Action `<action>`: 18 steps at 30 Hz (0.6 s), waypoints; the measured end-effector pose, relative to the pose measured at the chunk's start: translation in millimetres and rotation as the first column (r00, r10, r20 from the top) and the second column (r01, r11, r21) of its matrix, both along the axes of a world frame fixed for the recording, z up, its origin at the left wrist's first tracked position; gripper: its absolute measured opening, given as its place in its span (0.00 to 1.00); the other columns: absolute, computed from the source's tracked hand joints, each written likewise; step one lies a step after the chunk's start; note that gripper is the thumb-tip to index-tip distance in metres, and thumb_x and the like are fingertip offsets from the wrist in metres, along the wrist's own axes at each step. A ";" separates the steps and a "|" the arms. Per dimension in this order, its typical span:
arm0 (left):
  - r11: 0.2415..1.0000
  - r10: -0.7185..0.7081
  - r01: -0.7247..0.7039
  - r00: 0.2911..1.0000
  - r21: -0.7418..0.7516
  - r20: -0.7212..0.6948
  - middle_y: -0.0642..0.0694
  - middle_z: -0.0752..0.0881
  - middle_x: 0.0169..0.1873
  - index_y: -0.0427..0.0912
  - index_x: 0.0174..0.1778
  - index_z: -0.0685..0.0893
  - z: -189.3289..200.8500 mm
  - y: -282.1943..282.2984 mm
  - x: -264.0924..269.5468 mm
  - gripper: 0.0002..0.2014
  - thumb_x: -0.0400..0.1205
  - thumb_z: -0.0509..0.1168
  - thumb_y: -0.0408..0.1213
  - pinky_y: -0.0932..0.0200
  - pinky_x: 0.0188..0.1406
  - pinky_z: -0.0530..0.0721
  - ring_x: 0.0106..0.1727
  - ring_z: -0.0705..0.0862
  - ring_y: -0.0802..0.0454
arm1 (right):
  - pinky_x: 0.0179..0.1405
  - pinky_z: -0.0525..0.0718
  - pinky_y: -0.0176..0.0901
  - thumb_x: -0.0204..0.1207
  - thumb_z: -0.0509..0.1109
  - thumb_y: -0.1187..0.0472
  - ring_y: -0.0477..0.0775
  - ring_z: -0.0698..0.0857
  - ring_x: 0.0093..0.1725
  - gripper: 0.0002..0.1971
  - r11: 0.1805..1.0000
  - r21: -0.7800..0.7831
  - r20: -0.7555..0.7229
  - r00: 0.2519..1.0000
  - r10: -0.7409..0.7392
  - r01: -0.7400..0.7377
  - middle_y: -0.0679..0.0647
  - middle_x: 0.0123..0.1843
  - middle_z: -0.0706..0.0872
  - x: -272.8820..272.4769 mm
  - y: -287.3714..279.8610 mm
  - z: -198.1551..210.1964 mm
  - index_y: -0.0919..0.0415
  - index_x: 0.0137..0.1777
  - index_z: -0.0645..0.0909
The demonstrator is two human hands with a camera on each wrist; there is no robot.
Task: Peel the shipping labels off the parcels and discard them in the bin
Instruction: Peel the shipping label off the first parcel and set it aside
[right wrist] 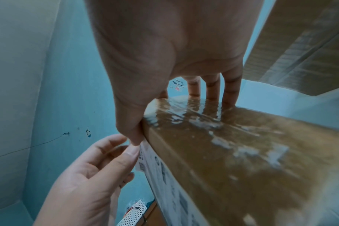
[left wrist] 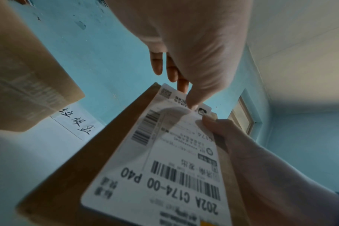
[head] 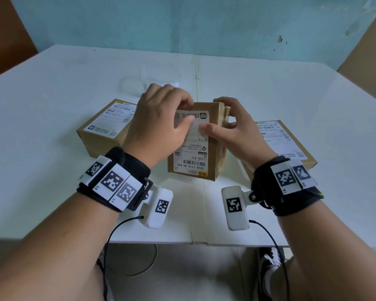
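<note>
My left hand (head: 159,124) pinches the label's (left wrist: 170,162) lifted far edge; my right hand (head: 237,131) clamps the box (head: 215,161) beside it. The thin paper looks tear-prone, so I'd hold near the peel line.

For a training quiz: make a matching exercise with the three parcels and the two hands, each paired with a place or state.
1. middle parcel
2. left parcel
3. right parcel
4. left hand

a. lies flat, label facing up, at the right wrist
b. pinches the label's lifted far end
c. tilted up, held by both hands
d. lies flat, partly behind the left hand

Pairs: 1-c, 2-d, 3-a, 4-b
</note>
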State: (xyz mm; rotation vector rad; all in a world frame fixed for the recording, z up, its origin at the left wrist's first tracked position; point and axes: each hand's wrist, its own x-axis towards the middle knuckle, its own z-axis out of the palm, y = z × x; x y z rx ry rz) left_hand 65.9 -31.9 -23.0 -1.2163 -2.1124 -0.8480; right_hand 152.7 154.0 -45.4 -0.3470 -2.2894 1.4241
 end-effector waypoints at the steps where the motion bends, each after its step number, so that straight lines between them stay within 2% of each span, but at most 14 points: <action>1: 1.000 0.023 -0.023 0.999 -0.008 -0.027 0.48 0.84 0.48 0.43 0.51 0.84 -1.1 0.3 -1.9 0.10 0.79 0.70 0.44 0.52 0.52 0.77 0.55 0.77 0.44 | 0.59 0.93 0.65 0.59 0.82 0.30 0.60 0.92 0.59 0.39 1.000 0.000 0.001 1.000 0.001 -0.001 0.53 0.67 0.85 0.1 -0.1 -0.5 0.36 0.71 0.78; 4: 0.999 0.048 -0.049 0.999 -0.013 -0.022 0.48 0.83 0.47 0.44 0.45 0.85 -4.2 1.1 -4.3 0.06 0.79 0.71 0.42 0.56 0.52 0.72 0.55 0.77 0.43 | 0.62 0.93 0.64 0.58 0.82 0.30 0.59 0.92 0.62 0.44 1.000 -0.014 0.001 1.000 0.012 -0.012 0.54 0.69 0.83 1.5 -2.8 0.7 0.36 0.76 0.75; 6: 0.998 0.052 -0.052 0.999 -0.023 -0.016 0.47 0.83 0.47 0.43 0.44 0.85 -5.3 1.5 -4.8 0.05 0.79 0.72 0.40 0.56 0.52 0.73 0.55 0.77 0.43 | 0.67 0.90 0.63 0.57 0.84 0.32 0.56 0.89 0.66 0.52 0.999 -0.040 0.001 1.000 0.012 -0.012 0.54 0.72 0.81 3.5 -4.6 2.5 0.36 0.83 0.68; 9: 0.998 0.051 -0.051 0.999 -0.031 -0.005 0.46 0.83 0.47 0.43 0.44 0.84 -4.7 1.0 -5.7 0.04 0.79 0.72 0.38 0.54 0.52 0.74 0.55 0.77 0.42 | 0.77 0.83 0.63 0.61 0.90 0.41 0.56 0.80 0.76 0.62 0.998 -0.003 0.044 0.997 0.062 -0.062 0.54 0.79 0.73 6.1 -5.8 2.2 0.39 0.91 0.55; 11: 0.998 0.049 -0.049 0.999 -0.036 -0.002 0.46 0.83 0.47 0.42 0.43 0.84 -4.6 0.7 -6.1 0.04 0.79 0.72 0.37 0.55 0.52 0.73 0.55 0.77 0.42 | 0.81 0.80 0.61 0.65 0.93 0.49 0.52 0.76 0.78 0.63 0.996 0.021 0.073 0.993 0.090 -0.092 0.53 0.79 0.69 4.9 -6.5 -0.7 0.40 0.93 0.52; 13: 0.998 0.036 -0.036 0.999 -0.053 -0.001 0.46 0.83 0.46 0.42 0.42 0.83 -4.5 0.3 -6.5 0.04 0.78 0.72 0.36 0.56 0.52 0.73 0.55 0.77 0.42 | 0.79 0.82 0.61 0.63 0.92 0.46 0.51 0.78 0.75 0.62 0.996 0.029 0.083 0.993 0.083 -0.086 0.52 0.77 0.71 2.7 -8.8 -2.9 0.39 0.91 0.55; 15: 0.997 0.019 -0.019 1.000 -0.069 -0.001 0.47 0.83 0.46 0.42 0.42 0.83 -3.9 -0.3 -7.1 0.03 0.78 0.72 0.35 0.56 0.53 0.72 0.55 0.77 0.41 | 0.70 0.89 0.64 0.55 0.88 0.37 0.58 0.85 0.70 0.60 0.996 0.026 0.071 0.994 0.077 -0.079 0.54 0.76 0.75 0.4 -10.1 -4.4 0.37 0.88 0.60; 18: 0.997 0.004 -0.004 1.000 -0.079 0.004 0.47 0.83 0.45 0.43 0.41 0.83 -2.5 -1.4 -7.6 0.04 0.77 0.72 0.34 0.56 0.53 0.72 0.55 0.76 0.42 | 0.66 0.90 0.65 0.53 0.86 0.34 0.61 0.88 0.67 0.58 0.996 0.043 0.054 0.995 0.079 -0.082 0.55 0.74 0.77 -0.9 -8.6 -7.1 0.36 0.85 0.63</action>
